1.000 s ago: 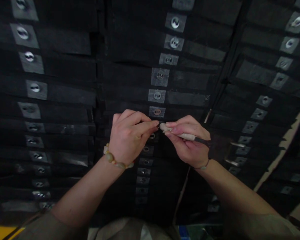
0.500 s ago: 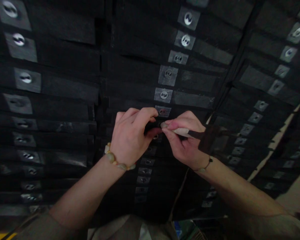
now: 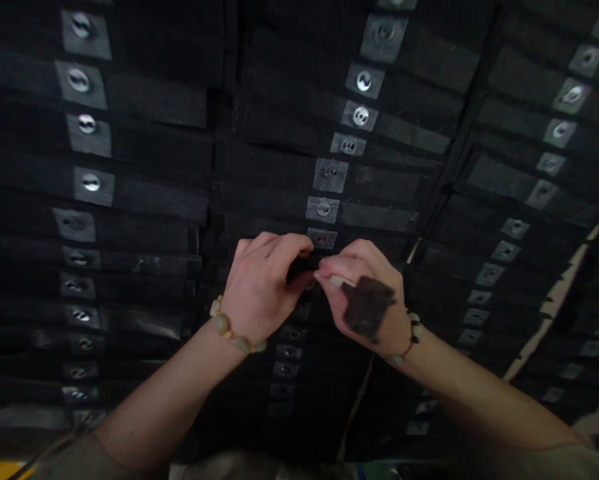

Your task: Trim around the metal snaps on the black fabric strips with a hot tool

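My left hand (image 3: 264, 277) is curled against the fronts of the black drawers, its thumb below the bent fingers. Dark shadow fills the gap between thumb and fingers, so whatever they grip there is hidden. Close beside it on the right, my right hand (image 3: 362, 287) pinches a small pale, flat piece (image 3: 340, 281) between thumb and fingers. From that piece a dark brown rectangular tag (image 3: 370, 307) hangs over the back of the hand. Just above both hands is a silvery label patch (image 3: 322, 239) with reddish marks. Beaded bracelets circle both wrists.
Black drawer fronts (image 3: 279, 173) rise in columns on all sides, most bearing a silvery patch with a round metal disc (image 3: 90, 183). A pale strip (image 3: 554, 293) runs slantwise at the right. Something yellow (image 3: 2, 469) shows at the lower left corner.
The view has shifted, so the drawers sit lower in the picture. The dark tag has swung from beside my right wrist to across the hand. Both hands stay at the same spot.
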Available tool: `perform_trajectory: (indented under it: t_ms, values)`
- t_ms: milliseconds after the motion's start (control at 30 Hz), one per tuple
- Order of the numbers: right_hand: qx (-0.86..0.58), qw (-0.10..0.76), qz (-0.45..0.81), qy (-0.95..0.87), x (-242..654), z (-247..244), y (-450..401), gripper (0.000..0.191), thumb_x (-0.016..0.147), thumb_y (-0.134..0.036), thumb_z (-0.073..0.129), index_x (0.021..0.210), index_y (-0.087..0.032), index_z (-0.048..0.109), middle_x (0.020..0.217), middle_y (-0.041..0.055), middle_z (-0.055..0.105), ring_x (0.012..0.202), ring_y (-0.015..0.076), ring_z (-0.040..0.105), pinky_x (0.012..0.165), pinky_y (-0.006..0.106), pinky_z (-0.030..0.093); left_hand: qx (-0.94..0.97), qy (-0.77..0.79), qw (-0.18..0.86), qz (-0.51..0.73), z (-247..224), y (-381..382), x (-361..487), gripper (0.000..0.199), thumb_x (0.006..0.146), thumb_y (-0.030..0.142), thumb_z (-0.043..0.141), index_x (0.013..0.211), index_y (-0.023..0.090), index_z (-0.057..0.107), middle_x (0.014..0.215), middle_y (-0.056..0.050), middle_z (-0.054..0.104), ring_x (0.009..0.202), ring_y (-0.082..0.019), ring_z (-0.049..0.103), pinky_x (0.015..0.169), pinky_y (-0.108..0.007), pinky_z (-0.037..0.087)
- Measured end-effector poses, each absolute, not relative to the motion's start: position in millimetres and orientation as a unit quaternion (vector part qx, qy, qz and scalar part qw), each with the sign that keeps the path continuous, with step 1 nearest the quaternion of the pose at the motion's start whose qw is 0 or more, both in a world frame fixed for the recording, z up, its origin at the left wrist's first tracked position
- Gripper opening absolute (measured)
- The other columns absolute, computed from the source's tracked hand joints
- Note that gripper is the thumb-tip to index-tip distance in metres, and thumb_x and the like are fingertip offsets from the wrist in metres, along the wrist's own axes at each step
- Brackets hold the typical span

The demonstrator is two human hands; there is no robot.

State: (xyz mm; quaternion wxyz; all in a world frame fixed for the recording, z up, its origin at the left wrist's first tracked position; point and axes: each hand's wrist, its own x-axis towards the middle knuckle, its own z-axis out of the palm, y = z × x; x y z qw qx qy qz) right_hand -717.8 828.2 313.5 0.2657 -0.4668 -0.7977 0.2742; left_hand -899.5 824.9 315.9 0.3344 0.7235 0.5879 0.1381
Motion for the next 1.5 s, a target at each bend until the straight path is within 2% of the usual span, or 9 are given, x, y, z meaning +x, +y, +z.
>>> perform_trajectory:
  t_ms: [200, 533, 733, 900, 1133, 1233, 1333, 1400, 1500]
  values:
    - [-0.460, 0.434, 0.308, -0.711, -694, 299, 847, 0.021, 0.084, -0.009, 0.071, 0.096, -0.025, 0.062, 0.090, 0.0001, 0.070, 0.082, 0.0161, 0.069, 0.069, 0.032, 0.059, 0.740, 0.608, 0.237, 0.164, 313, 844, -891, 0.016, 0.094, 0.031, 0.061, 0.101, 0.030, 0.075, 0.095, -0.002, 0.076, 0.091, -0.021, 0.064, 0.076, -0.038, 0.042]
    - [-0.424, 0.352, 0.345, -0.760, -693, 296, 860, 0.016, 0.085, -0.012, 0.073, 0.093, -0.022, 0.063, 0.093, -0.0003, 0.070, 0.085, 0.0120, 0.072, 0.071, 0.023, 0.059, 0.748, 0.599, 0.232, 0.164, 304, 850, -893, 0.017, 0.095, 0.031, 0.062, 0.096, 0.036, 0.079, 0.089, 0.001, 0.075, 0.088, -0.019, 0.061, 0.073, -0.039, 0.038]
    - [-0.442, 0.285, 0.278, -0.804, -706, 303, 863, 0.013, 0.087, -0.014, 0.070, 0.093, -0.023, 0.064, 0.083, -0.0004, 0.064, 0.072, 0.0113, 0.063, 0.061, 0.024, 0.050, 0.746, 0.595, 0.251, 0.163, 303, 851, -896, 0.016, 0.094, 0.026, 0.062, 0.103, 0.030, 0.074, 0.093, 0.000, 0.075, 0.092, -0.021, 0.062, 0.073, -0.039, 0.038]
    - [-0.437, 0.291, 0.292, -0.799, -713, 309, 864, 0.012, 0.090, -0.014, 0.066, 0.095, -0.022, 0.059, 0.089, 0.0009, 0.064, 0.080, 0.0129, 0.062, 0.069, 0.026, 0.050, 0.727, 0.600, 0.294, 0.157, 306, 853, -900, 0.023, 0.088, 0.020, 0.062, 0.110, 0.024, 0.064, 0.105, -0.002, 0.075, 0.098, -0.023, 0.062, 0.076, -0.037, 0.040]
    - [-0.437, 0.153, 0.169, -0.870, -733, 328, 862, 0.012, 0.090, -0.013, 0.060, 0.093, -0.025, 0.063, 0.084, 0.0028, 0.057, 0.077, 0.0170, 0.049, 0.047, 0.024, 0.025, 0.714, 0.593, 0.341, 0.151, 312, 855, -903, 0.020, 0.088, 0.024, 0.060, 0.107, 0.022, 0.062, 0.107, -0.003, 0.074, 0.100, -0.025, 0.061, 0.078, -0.037, 0.039]
    - [-0.440, 0.209, 0.211, -0.848, -728, 321, 861, 0.011, 0.090, -0.011, 0.061, 0.092, -0.022, 0.061, 0.082, 0.0019, 0.056, 0.075, 0.0145, 0.051, 0.054, 0.024, 0.037, 0.721, 0.590, 0.336, 0.141, 315, 855, -903, 0.022, 0.086, 0.021, 0.063, 0.108, 0.023, 0.062, 0.107, -0.003, 0.074, 0.100, -0.024, 0.062, 0.077, -0.036, 0.040]
    - [-0.457, 0.344, 0.315, -0.757, -714, 305, 863, 0.018, 0.087, -0.007, 0.066, 0.096, -0.021, 0.059, 0.087, 0.0002, 0.062, 0.078, 0.0126, 0.061, 0.067, 0.026, 0.051, 0.727, 0.593, 0.317, 0.138, 318, 863, -902, 0.019, 0.089, 0.021, 0.064, 0.108, 0.024, 0.065, 0.101, -0.001, 0.074, 0.093, -0.022, 0.065, 0.076, -0.035, 0.041]
    - [-0.464, 0.424, 0.352, -0.693, -706, 295, 869, 0.024, 0.084, -0.004, 0.069, 0.098, -0.021, 0.059, 0.092, -0.0003, 0.065, 0.083, 0.0132, 0.067, 0.072, 0.028, 0.056, 0.738, 0.594, 0.282, 0.152, 317, 872, -900, 0.017, 0.092, 0.025, 0.063, 0.107, 0.026, 0.070, 0.097, -0.001, 0.074, 0.088, -0.021, 0.065, 0.075, -0.035, 0.042]
    - [-0.446, 0.455, 0.365, -0.679, -698, 287, 881, 0.029, 0.082, -0.003, 0.072, 0.099, -0.023, 0.061, 0.093, -0.0011, 0.067, 0.084, 0.0140, 0.069, 0.075, 0.031, 0.059, 0.760, 0.580, 0.229, 0.183, 309, 885, -897, 0.014, 0.093, 0.029, 0.064, 0.100, 0.029, 0.076, 0.093, -0.001, 0.075, 0.087, -0.021, 0.063, 0.074, -0.034, 0.041]
